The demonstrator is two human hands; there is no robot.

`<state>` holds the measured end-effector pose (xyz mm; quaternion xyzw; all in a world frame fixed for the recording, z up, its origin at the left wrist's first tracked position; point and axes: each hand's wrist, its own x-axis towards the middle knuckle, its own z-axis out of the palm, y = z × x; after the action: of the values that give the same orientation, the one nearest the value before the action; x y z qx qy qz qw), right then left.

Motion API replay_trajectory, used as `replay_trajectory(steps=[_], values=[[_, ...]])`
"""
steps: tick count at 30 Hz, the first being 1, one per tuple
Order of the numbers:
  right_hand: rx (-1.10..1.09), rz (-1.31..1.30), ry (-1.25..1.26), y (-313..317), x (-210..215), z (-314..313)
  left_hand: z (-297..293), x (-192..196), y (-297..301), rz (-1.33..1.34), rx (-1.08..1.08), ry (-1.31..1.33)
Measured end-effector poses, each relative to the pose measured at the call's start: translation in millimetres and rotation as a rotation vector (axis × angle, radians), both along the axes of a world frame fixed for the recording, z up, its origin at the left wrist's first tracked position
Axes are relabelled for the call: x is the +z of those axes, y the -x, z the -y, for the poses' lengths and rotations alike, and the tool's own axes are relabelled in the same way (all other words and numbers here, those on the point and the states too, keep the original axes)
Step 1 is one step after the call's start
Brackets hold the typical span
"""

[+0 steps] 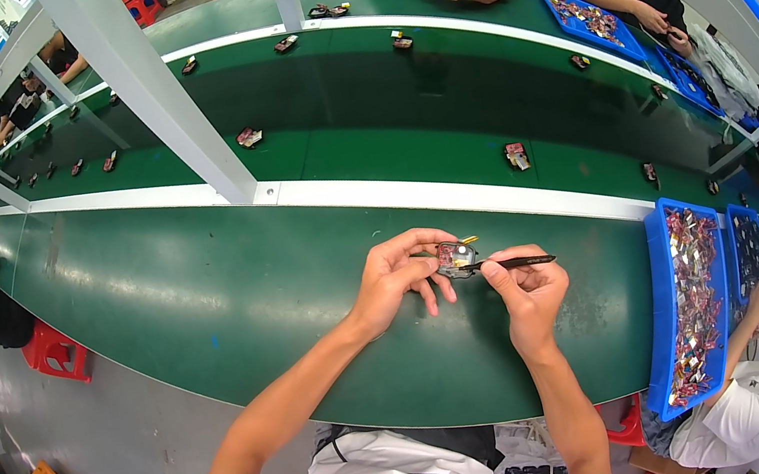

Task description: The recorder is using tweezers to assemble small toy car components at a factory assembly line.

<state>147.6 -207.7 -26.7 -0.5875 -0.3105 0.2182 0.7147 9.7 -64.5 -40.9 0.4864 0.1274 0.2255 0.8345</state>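
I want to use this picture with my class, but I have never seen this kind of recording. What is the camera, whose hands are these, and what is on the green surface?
There is one picture, taken by a wide fisheye camera worn on a person's head and looking down, so straight edges look bent. The two bare arms coming from the bottom are that person's own. The left hand holds a small electronic part; the right hand holds a thin dark tool with its tip at that part. They work over a long green table. Behind it, similar small parts lie along a green belt. A blue tray of parts stands at the right. Other people sit around the line.
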Motion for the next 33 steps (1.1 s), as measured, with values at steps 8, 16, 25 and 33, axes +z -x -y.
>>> replay_trajectory(steps=[8,16,25,33], values=[[0.018,0.052,0.026,2.7,4.8,0.9,-0.4,-4.0,-0.3,0.006,0.024,-0.080],[0.014,0.103,0.057,2.5,1.7,0.9,2.0,0.5,-0.2,-0.018,0.038,0.004],[-0.001,0.120,0.050,3.6,-0.8,1.0,1.4,-2.2,-0.7,-0.017,0.075,-0.054],[-0.035,0.205,0.012,7.8,-4.4,-0.8,1.6,-3.3,-1.1,-0.019,0.083,-0.056]])
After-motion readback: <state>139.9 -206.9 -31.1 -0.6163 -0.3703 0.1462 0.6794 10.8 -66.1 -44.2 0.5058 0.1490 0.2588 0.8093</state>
